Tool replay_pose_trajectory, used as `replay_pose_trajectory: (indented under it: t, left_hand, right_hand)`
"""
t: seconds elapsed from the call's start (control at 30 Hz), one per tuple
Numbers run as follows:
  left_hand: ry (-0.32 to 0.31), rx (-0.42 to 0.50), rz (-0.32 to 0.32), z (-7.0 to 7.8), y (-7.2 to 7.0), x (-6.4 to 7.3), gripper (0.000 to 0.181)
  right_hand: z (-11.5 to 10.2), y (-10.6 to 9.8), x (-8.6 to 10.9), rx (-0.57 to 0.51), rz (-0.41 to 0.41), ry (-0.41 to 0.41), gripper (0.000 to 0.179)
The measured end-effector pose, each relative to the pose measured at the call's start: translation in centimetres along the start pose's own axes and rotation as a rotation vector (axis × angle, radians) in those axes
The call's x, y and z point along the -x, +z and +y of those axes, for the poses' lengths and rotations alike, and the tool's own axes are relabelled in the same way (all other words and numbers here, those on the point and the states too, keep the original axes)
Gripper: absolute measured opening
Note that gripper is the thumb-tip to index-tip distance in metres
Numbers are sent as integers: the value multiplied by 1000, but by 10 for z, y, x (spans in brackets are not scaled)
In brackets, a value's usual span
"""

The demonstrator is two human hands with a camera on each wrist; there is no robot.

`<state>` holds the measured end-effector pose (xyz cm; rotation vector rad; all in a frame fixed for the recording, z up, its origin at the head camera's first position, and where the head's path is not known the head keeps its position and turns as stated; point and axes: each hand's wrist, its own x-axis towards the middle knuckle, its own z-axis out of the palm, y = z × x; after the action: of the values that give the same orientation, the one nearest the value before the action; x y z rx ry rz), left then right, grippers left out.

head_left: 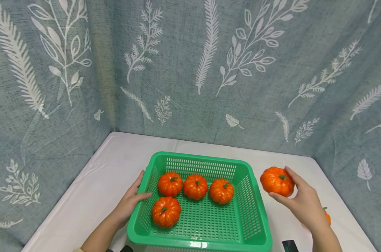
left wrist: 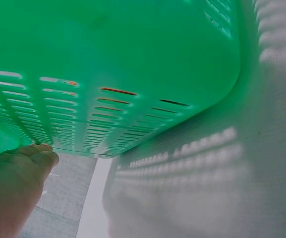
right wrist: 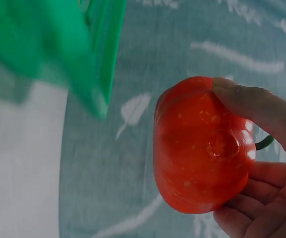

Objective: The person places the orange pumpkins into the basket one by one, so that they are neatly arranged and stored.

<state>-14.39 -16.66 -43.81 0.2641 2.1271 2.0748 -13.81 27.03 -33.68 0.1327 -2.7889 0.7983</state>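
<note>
In the head view my right hand [head_left: 303,201] grips a small orange toy pumpkin [head_left: 277,181] with a green stem, raised beside the basket's right rim. The right wrist view has the thumb on one side of that pumpkin [right wrist: 202,148] and the fingers on the other. My left hand [head_left: 127,203] holds the left rim of a green plastic basket [head_left: 259,210], thumb over the edge and fingers along the outer wall. Inside the basket sit several similar pumpkins: three in a row at the back and one pumpkin [head_left: 166,212] at the front left.
Partly hidden behind the right forearm, another orange pumpkin [head_left: 327,216] lies on the right of the white tabletop [head_left: 121,154]. A leaf-patterned blue-grey curtain [head_left: 184,77] hangs round the back and sides. A dark object [head_left: 290,245] shows at the front edge.
</note>
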Motion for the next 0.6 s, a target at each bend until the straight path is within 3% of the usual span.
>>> replay_pose_trajectory:
  t: [0.23,0.6]
  left_hand:
    - [11,32,-16,-1,-1,-1,79]
    - [1,-11,6,-1,0,0,77]
  right_hand:
    - [-25,12,-10,-40,-23,-157,87]
    - [-54,32,-20,-95,-118,-257,83]
